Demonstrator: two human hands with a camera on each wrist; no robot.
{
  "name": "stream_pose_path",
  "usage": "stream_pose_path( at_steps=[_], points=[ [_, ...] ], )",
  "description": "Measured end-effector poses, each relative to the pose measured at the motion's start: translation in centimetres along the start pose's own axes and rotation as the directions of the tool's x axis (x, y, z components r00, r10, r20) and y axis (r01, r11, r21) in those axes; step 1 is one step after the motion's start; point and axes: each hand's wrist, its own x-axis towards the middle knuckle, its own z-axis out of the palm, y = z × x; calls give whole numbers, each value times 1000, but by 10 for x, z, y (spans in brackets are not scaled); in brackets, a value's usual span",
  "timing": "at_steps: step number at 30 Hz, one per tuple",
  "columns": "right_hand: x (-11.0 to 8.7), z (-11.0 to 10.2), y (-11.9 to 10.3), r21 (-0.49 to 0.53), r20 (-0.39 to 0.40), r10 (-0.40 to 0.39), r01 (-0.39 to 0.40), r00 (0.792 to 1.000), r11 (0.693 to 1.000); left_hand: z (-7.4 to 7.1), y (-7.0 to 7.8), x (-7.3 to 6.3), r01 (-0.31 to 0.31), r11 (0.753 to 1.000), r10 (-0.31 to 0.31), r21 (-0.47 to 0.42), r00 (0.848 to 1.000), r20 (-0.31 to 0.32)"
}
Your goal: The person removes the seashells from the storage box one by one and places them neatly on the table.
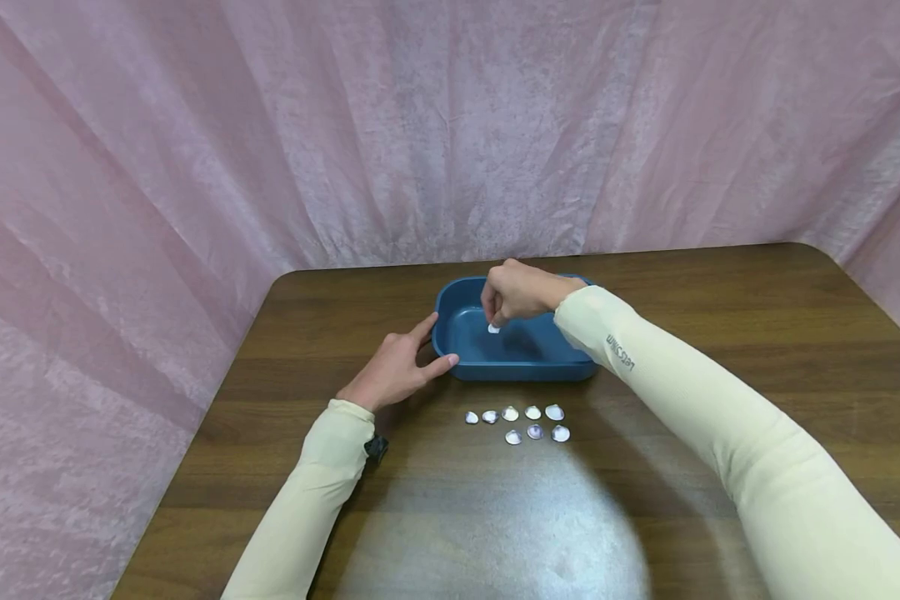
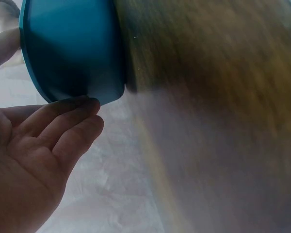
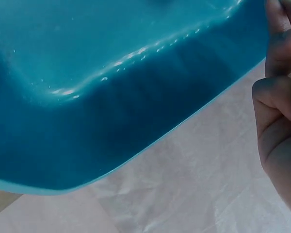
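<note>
A blue basin sits on the wooden table. Inside its rim, my right hand pinches a small white shell between thumb and fingertips, low over the basin's floor. In the right wrist view, that hand has curled fingers, and the shell is out of sight. My left hand touches the basin's left end, its index finger and thumb spread across the corner. Extended fingers rest against the outer wall in the left wrist view. Several pale shells lie in two rows in front of the basin.
The brown wooden table reaches back to a pink curtain. A black device is strapped at the left wrist. Bright glints run along the edge of the basin's floor.
</note>
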Motion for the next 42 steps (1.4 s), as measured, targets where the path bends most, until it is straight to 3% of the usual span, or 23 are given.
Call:
stream_pose_path(
  at_steps=[24, 30, 42],
  points=[
    [-62, 17, -29, 80, -44, -181, 184, 983, 980, 0, 0, 0, -25, 1000, 25, 8, 1000, -12],
    [-67, 29, -37, 66, -40, -237, 240, 971, 969, 1, 0, -1, -31, 999, 32, 18, 999, -23],
    [-67, 57, -49, 102, 12, -255, 252, 967, 962, 1, -1, -1, -30, 1000, 30, 1, 999, -20]
  ],
)
